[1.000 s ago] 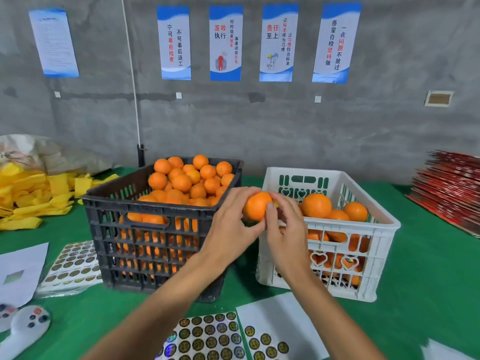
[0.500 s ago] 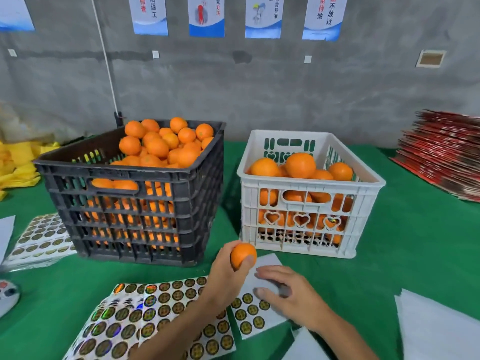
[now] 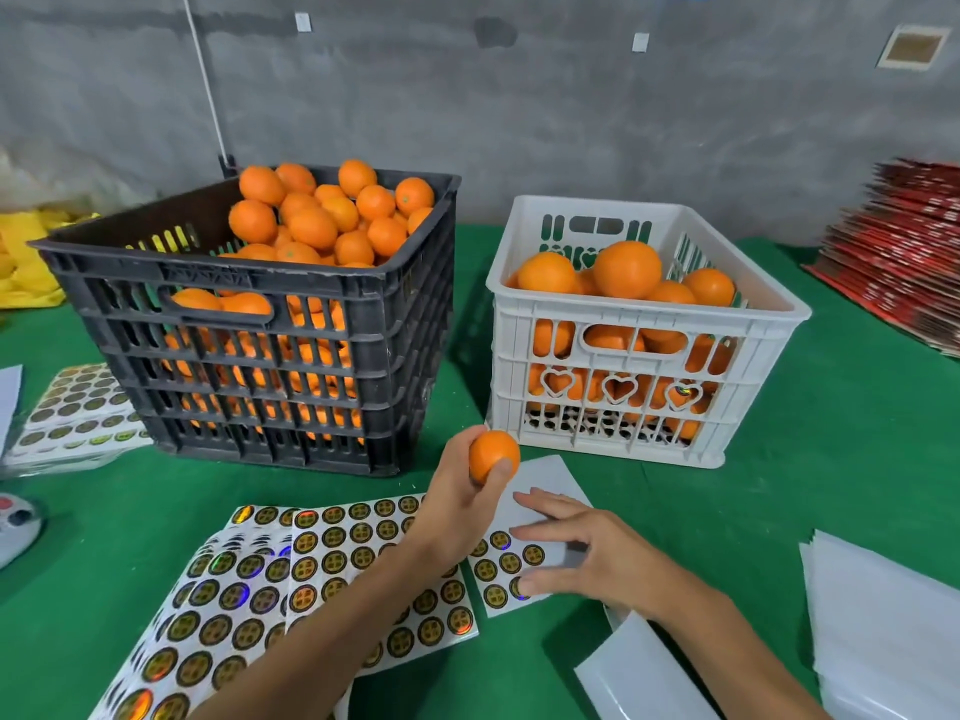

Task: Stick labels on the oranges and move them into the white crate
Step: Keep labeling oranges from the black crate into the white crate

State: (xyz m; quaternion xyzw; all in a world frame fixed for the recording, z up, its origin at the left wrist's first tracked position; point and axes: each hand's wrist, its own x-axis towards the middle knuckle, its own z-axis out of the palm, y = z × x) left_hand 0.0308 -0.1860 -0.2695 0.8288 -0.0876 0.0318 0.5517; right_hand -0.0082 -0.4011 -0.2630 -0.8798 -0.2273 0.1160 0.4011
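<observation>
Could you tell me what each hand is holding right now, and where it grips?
Left hand grips an orange around its lower side; right hand holds nothing, fingers on the sticker sheet.

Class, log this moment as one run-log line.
left hand: holds orange | right hand: fingers on label sheet | white crate: part-filled

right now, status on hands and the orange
Left hand grips orange, no label seen. Right hand open on label sheet. White crate unobstructed.
</observation>
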